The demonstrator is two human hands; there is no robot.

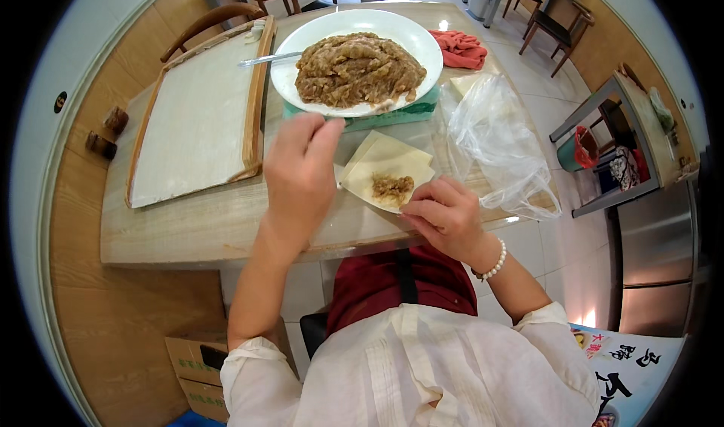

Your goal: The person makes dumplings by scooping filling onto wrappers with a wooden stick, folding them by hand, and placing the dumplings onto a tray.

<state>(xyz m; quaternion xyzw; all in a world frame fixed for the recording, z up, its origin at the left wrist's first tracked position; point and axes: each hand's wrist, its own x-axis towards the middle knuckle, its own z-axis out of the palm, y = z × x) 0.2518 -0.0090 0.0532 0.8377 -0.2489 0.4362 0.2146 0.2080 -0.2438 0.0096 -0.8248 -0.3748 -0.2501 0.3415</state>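
A stack of thin square dough wrappers point(384, 151) lies on the table before me, with a small heap of minced filling point(391, 188) on the top sheet. The fingertips of my right hand point(444, 215) pinch the near right edge of that wrapper. My left hand point(302, 164) is raised to the left of the stack, fingers curled, close to the near rim of a large white plate point(283, 79); whether it holds anything is unclear. The plate bears a big mound of minced filling point(359, 71). A metal utensil handle point(270, 59) sticks out over the plate's left rim.
Beneath the plate is a green box point(390, 120). A wood-framed white tray point(198, 122) lies at the left, with small pale pieces point(257, 30) at its far corner. At the right are a clear plastic bag point(492, 138) and a red cloth point(459, 48). The table's near edge borders my lap.
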